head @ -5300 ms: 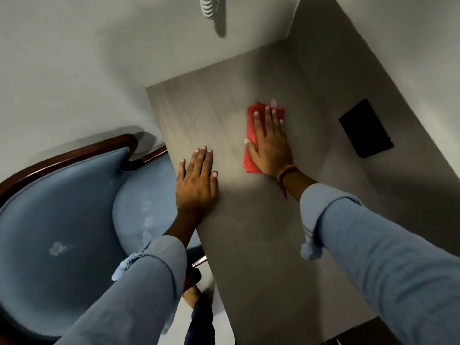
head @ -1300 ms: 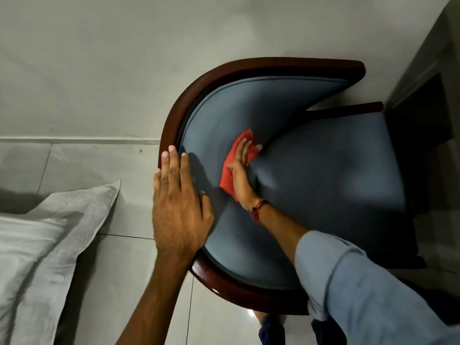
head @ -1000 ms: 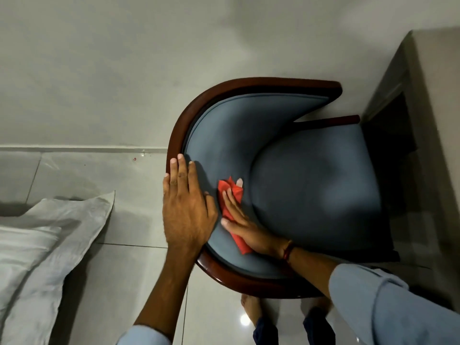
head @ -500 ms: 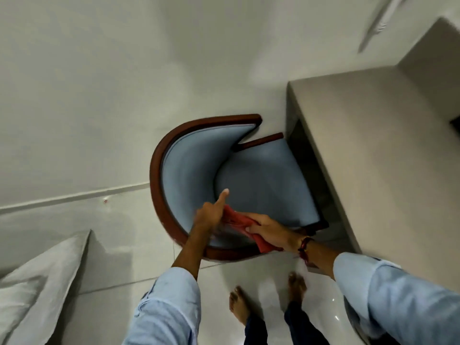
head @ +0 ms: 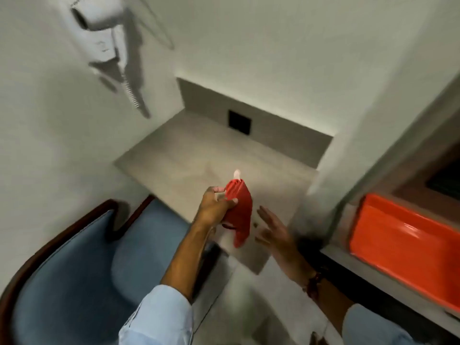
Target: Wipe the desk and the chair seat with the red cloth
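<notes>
My left hand [head: 215, 204] grips the folded red cloth [head: 240, 212], which hangs in the air over the near corner of the grey desk [head: 194, 160]. Just right of the cloth, my right hand [head: 275, 231] is open with fingers spread and holds nothing. The blue chair seat [head: 149, 235] with its dark wooden rim lies at the lower left, pushed against the desk's left edge. The frame is blurred by motion.
A white hair dryer [head: 99, 31] hangs on the wall at upper left. A black panel [head: 239, 122] sits in the desk's back wall. An orange tray [head: 408, 247] lies on a ledge at the right. A white wall column stands between desk and ledge.
The cloth was wiped over the desk, then the chair back and seat with my right hand. Now my left hand holds it above the desk, my right hand has let go, and the view has swung up.
</notes>
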